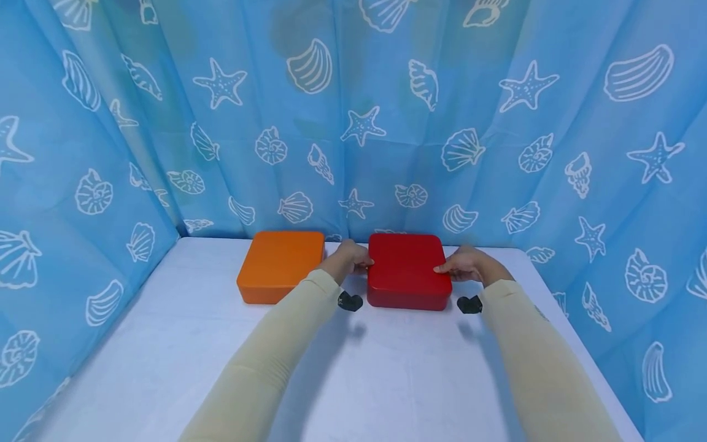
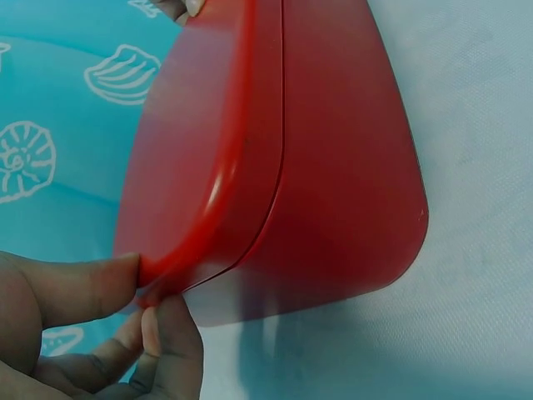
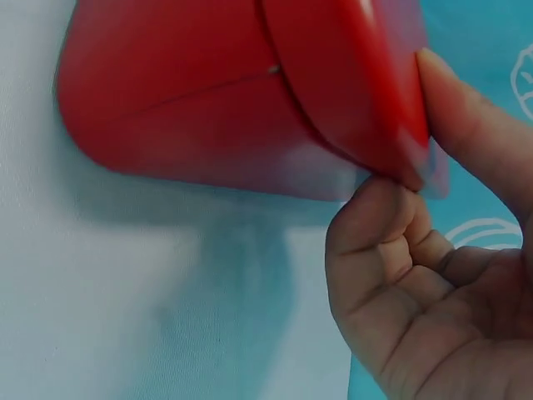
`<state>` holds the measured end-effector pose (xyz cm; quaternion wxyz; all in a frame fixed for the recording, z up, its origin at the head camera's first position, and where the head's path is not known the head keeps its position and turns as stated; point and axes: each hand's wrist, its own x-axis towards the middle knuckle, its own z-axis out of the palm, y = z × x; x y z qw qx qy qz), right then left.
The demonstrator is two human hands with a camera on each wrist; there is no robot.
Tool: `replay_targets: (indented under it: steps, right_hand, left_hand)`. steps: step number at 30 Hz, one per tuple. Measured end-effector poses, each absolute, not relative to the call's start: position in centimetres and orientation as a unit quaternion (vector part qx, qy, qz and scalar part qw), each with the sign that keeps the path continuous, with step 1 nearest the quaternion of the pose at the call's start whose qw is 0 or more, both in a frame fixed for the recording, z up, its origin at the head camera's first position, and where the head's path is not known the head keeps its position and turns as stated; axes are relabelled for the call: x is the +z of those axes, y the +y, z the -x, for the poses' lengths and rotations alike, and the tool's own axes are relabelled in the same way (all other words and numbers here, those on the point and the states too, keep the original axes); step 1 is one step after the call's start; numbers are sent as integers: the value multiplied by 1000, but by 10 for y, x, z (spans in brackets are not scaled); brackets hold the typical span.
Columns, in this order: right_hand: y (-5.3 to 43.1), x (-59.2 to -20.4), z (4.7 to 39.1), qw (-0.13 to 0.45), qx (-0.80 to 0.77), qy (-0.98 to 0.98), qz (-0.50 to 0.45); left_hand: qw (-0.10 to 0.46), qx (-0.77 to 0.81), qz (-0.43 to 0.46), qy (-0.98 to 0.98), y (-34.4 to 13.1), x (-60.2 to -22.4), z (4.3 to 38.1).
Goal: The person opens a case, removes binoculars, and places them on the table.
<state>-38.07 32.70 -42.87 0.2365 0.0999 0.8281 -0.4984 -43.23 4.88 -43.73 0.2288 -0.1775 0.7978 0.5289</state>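
A red box with a fitted lid rests on the white table near the back. My left hand pinches the lid's left edge between thumb and curled fingers. On the opposite side, my right hand grips the lid's right edge, its thumb on top and curled fingers below the rim. A thin seam runs between lid and body in both wrist views, and the lid sits down on the body. What the box contains is hidden.
An orange box stands on the white table to the left of the red one. A blue curtain printed with white shells and starfish hangs behind the table and along both sides.
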Motion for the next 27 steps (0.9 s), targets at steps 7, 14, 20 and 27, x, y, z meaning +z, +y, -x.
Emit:
replay_targets:
  steps: [7,14,20,27]
  right_hand:
    - [323,-424,389,256,-503,818,-114]
    - [316,-417,404,212,-569,777,-169]
    - [316,-418,415,189,-621,734,-200]
    - [319,-423,419,206,-615,735,-196]
  left_hand:
    - [242,522,165,801,45,-434,439]
    - [236,560,157,778,47,-409,428]
    - [255,581,156,757,52,-411,440]
    - [222,589,185,755,53,-420,446]
